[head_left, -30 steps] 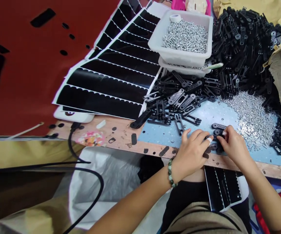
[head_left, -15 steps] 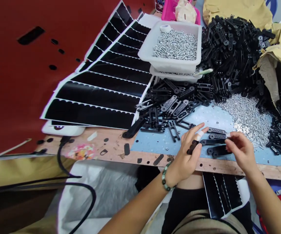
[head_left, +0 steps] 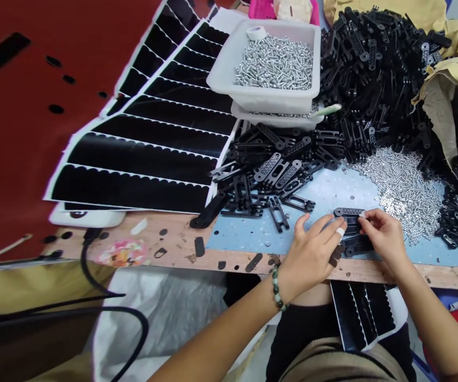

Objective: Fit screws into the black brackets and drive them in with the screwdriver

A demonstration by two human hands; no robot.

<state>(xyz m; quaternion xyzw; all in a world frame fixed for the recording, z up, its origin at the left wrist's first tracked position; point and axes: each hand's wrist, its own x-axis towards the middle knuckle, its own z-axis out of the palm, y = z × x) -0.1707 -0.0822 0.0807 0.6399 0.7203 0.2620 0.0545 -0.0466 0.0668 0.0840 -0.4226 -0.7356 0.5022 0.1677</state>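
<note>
Near the table's front edge, several black plastic bars [head_left: 357, 245] lie side by side between my two hands. My left hand [head_left: 312, 253], with white tape on one finger and a bead bracelet at the wrist, is closed around dark pieces under its fingers. My right hand [head_left: 384, 236] pinches at the right end of the bars, its thumb and forefinger pressed together; what they hold is too small to name. A textured black bar [head_left: 348, 211] lies at the far side of the row.
A white tub of screws [head_left: 274, 93] stands at the back. Loose screws [head_left: 406, 185] lie right of centre, beside a heap of black parts [head_left: 366, 69] and a torn paper sack [head_left: 441, 114]. Black adhesive sheets [head_left: 141, 164] lie left, a smaller one [head_left: 362, 313] on the lap.
My left hand has moved right, over the left ends of the bars. My right hand has shifted slightly left and its fingers have come together. The view has shifted a little.
</note>
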